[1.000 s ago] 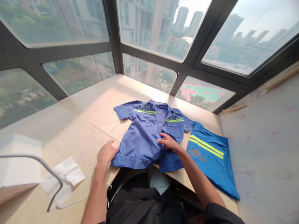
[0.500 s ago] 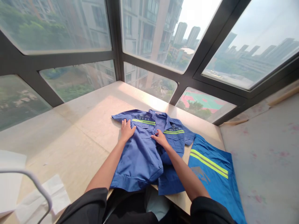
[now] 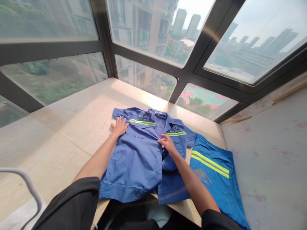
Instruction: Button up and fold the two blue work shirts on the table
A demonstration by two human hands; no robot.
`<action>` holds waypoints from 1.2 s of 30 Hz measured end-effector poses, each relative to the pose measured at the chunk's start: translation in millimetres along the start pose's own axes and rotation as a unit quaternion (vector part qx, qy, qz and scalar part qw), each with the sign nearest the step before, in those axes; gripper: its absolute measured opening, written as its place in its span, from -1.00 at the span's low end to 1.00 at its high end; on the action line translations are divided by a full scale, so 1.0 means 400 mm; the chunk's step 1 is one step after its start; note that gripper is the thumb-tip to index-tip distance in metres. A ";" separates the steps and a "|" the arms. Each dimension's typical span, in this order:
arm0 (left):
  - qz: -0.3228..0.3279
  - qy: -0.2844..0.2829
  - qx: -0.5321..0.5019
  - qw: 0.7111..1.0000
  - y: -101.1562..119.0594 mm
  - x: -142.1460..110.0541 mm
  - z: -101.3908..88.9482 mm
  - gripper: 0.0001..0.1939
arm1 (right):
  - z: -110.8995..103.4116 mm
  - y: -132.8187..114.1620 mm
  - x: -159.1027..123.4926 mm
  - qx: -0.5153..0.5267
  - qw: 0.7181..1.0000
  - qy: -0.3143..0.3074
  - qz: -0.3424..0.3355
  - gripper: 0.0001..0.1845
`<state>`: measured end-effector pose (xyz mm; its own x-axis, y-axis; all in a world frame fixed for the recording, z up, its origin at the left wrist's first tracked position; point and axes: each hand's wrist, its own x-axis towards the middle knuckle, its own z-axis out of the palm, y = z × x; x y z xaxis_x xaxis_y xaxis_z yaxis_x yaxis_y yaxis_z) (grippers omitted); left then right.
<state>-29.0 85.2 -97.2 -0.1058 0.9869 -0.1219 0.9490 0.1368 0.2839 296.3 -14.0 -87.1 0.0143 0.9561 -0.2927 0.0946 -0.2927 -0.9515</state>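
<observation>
Spread on the bench [image 3: 79, 135]: blue short-sleeved work shirt [image 3: 134, 159], front open. Beside its sleeve [image 3: 118, 113], left hand [image 3: 120, 128], fingers splayed flat; at its button placket [image 3: 159, 161], right hand [image 3: 168, 144], fingers bunched, pinch impossible to tell. Right of the shirt, brighter blue striped garment [image 3: 222, 183]. Could crease if tugged unevenly.

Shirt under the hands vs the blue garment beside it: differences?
Colour: the shirt is a muted, purplish blue; the blue garment is more vivid.
Pose: the shirt is spread with collar and short sleeves showing; the blue garment shows neither.
Striping: the shirt has a band on each side of the chest; the blue garment shows one longer band.
Shared: both lie on the pale tabletop, with yellow-edged grey bands.
</observation>
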 end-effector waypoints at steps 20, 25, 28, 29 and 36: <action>0.136 -0.068 -0.194 0.969 0.435 -0.460 0.112 -0.48 | -0.198 0.055 -0.083 -0.137 0.980 -0.063 -0.127 -0.56; 0.077 -0.151 -0.175 0.970 0.444 -0.466 0.105 -0.29 | -0.294 0.090 -0.103 -0.175 0.979 0.096 -0.048 -0.59; 0.108 -0.130 -0.160 0.972 0.456 -0.481 0.096 -0.24 | -0.319 0.103 -0.104 -0.232 0.957 0.173 -0.027 -0.52; 0.138 -0.113 -0.153 0.972 0.465 -0.490 0.096 -0.24 | -0.320 0.103 -0.103 -0.246 0.948 0.196 -0.037 -0.51; 0.168 -0.143 -0.212 0.952 0.517 -0.540 0.127 -0.73 | -0.292 0.082 -0.112 -0.059 0.973 0.223 0.030 -0.61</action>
<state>205.2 -103.9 -60.4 0.3246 0.9258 -0.1936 0.7039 -0.0997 0.7033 415.2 -64.6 -94.2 0.4515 0.8558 -0.2526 0.1932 -0.3702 -0.9086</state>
